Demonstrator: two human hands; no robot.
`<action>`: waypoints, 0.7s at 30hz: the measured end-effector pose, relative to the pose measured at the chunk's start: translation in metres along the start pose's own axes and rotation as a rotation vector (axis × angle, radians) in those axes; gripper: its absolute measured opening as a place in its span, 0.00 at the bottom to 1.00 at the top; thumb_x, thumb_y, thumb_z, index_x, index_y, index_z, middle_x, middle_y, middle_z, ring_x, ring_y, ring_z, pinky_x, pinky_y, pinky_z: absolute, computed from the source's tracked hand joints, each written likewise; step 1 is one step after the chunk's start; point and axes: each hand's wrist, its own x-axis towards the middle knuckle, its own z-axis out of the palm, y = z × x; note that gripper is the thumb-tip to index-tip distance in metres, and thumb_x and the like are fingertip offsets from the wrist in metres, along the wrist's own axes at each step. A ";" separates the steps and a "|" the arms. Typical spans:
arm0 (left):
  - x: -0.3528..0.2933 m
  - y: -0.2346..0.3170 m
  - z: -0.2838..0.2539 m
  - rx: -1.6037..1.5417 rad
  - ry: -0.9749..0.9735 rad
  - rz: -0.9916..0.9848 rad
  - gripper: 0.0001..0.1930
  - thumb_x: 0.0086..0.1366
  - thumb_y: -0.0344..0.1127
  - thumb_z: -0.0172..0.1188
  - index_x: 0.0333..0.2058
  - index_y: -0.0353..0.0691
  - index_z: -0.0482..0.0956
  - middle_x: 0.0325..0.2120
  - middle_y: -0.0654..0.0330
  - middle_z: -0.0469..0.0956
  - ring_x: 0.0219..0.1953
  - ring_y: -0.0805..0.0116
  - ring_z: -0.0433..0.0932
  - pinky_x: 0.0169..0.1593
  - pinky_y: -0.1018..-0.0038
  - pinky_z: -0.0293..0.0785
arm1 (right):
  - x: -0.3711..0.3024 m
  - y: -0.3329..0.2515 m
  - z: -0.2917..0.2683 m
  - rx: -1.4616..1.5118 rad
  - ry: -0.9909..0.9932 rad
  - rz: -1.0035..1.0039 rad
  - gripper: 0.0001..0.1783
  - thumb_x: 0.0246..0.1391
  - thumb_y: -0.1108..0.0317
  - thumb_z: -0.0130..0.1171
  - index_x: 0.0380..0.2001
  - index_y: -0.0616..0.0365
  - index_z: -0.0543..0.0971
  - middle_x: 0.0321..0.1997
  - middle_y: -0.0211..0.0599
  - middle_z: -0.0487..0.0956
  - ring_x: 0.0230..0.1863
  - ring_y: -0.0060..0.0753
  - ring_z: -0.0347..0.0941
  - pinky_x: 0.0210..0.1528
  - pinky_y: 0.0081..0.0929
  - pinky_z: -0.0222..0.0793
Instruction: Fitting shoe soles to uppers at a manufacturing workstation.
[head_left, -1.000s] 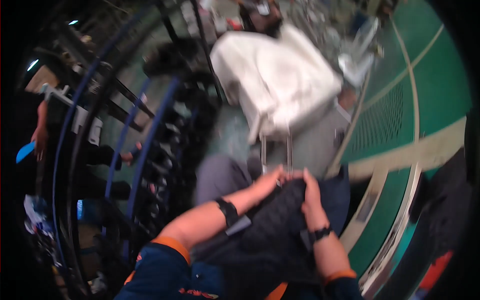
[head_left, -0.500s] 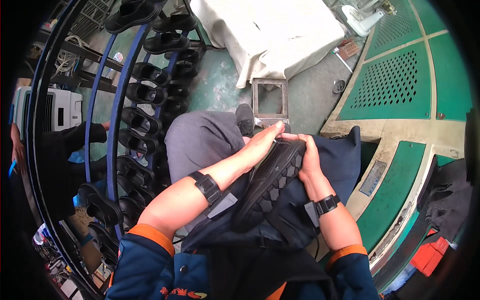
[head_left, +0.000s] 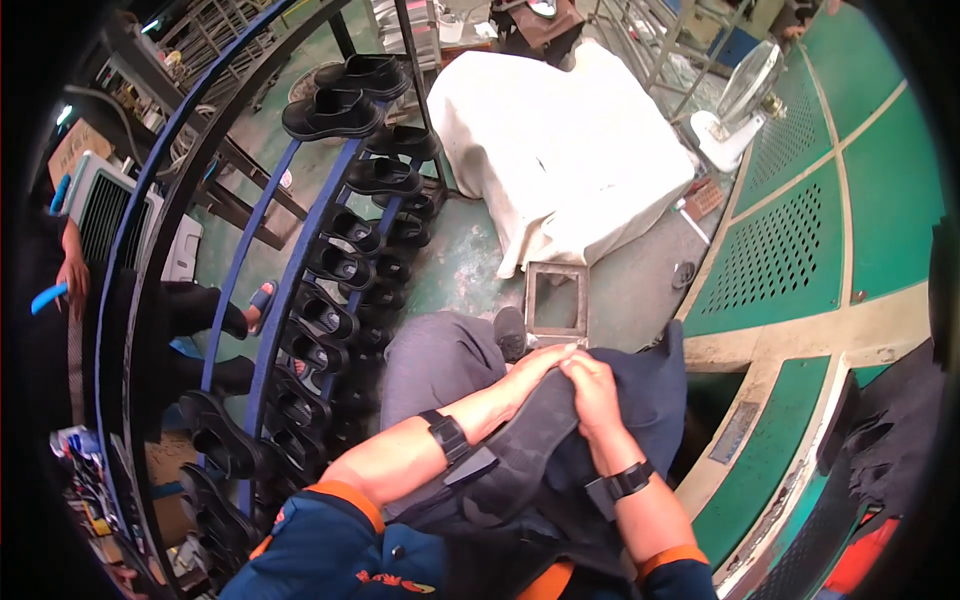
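A black shoe sole [head_left: 510, 450] lies tread-up across the seated person's lap on a dark apron [head_left: 650, 400], its far end gripped by both hands. The left hand [head_left: 535, 365] curls its fingers [head_left: 550, 352] pressed together over the sole's tip, while the right hand [head_left: 592, 392] clamps down just beside it, knuckles up, fingertips tucked out of sight beneath the edge. Held only at that one end, the sole could twist or slide off the knee toward the person's body, and the tucked fingertips risk being pinched if the rubber snaps back. Just beyond the fingers sits a square metal frame [head_left: 555, 300] on the green floor [head_left: 450, 270]; farther out, a white cloth-covered bulk [head_left: 560, 150]. Well to the left of the fingers, a curved blue rack [head_left: 300, 260] carries rows of black shoes [head_left: 335, 112]. What the fingertips actually pinch is hidden, the sole's near end is lost among folds of dark fabric, and the frame's edges fall into black.
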 end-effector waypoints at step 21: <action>-0.029 0.019 0.016 0.278 -0.084 0.291 0.22 0.74 0.47 0.50 0.55 0.34 0.70 0.53 0.59 0.72 0.58 0.69 0.68 0.63 0.72 0.62 | -0.018 -0.044 0.023 0.046 0.106 -0.115 0.13 0.57 0.72 0.49 0.32 0.69 0.82 0.35 0.36 0.83 0.40 0.26 0.76 0.46 0.21 0.69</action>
